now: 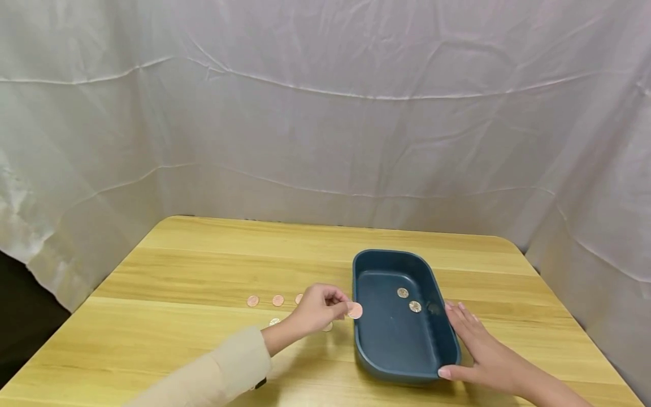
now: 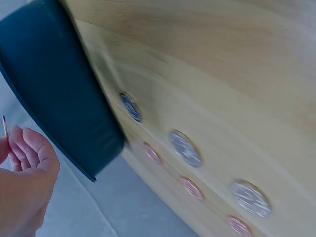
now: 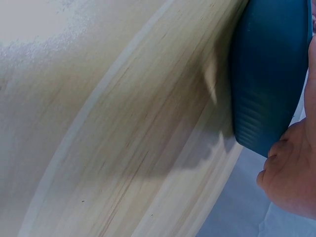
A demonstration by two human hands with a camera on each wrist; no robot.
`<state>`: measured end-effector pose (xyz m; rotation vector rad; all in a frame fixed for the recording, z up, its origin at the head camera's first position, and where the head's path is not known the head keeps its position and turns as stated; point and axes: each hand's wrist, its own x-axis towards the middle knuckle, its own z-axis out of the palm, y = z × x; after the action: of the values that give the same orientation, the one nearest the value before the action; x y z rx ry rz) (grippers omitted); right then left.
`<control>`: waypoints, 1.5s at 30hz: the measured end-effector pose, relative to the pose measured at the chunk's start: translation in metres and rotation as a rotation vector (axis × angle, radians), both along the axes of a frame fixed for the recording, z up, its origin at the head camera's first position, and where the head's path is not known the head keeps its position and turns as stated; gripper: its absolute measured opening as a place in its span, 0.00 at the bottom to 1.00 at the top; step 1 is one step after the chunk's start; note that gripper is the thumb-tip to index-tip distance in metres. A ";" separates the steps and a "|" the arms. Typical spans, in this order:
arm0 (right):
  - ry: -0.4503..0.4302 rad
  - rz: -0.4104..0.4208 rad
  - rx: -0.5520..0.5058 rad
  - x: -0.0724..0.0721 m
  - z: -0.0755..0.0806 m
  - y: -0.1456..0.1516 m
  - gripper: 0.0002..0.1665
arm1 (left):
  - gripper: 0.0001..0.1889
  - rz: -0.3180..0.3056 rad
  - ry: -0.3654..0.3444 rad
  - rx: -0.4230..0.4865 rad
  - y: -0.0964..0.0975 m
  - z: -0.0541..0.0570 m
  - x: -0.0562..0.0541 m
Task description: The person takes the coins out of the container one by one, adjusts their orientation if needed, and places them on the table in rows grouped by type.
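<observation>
My left hand point(image 1: 317, 311) pinches a copper-coloured coin point(image 1: 355, 311) between thumb and fingertips, right at the left rim of a dark blue plastic bin point(image 1: 391, 339). Edge-on, the same coin point(image 2: 5, 126) shows at the fingertips in the left wrist view. Two coins lie inside the bin, one a silvery-gold coin point(image 1: 415, 306). On the bin's right side rests my right hand point(image 1: 480, 350), its fingers extended along the outer wall and its thumb at the near corner of the rim.
Left of the bin, copper coins point(image 1: 277, 301) lie in a row on the wooden table point(image 1: 193, 333). Silvery coins point(image 2: 185, 148) form another row, partly hidden by my left arm in the head view. Pale curtains point(image 1: 325, 141) hang around the table.
</observation>
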<state>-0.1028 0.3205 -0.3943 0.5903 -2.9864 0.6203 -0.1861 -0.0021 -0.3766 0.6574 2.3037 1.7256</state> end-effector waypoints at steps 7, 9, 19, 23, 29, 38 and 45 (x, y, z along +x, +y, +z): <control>-0.027 -0.017 -0.003 0.000 0.000 -0.001 0.61 | 0.07 0.076 -0.017 -0.031 -0.030 -0.006 -0.003; -0.030 -0.019 -0.004 0.000 0.001 -0.001 0.61 | 0.07 0.104 -0.022 -0.042 -0.040 -0.007 -0.003; 0.009 0.004 0.011 0.000 0.001 -0.001 0.61 | 0.06 0.223 -0.045 -0.110 -0.088 -0.016 -0.003; 0.019 0.012 0.020 0.000 0.001 0.000 0.61 | 0.06 0.269 -0.050 -0.151 -0.102 -0.018 -0.003; -0.024 -0.011 0.004 0.000 0.001 -0.001 0.60 | 0.06 0.341 -0.051 -0.183 -0.121 -0.015 -0.002; -0.092 -0.047 -0.031 0.000 0.003 -0.002 0.60 | 0.08 0.448 -0.052 -0.292 -0.156 -0.017 -0.012; -0.083 -0.043 -0.024 0.000 0.003 -0.002 0.61 | 0.09 0.441 -0.079 -0.363 -0.179 -0.025 -0.020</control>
<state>-0.1027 0.3187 -0.3916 0.5096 -3.0549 0.6930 -0.2060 -0.1808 -0.4018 0.0125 2.7470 1.3783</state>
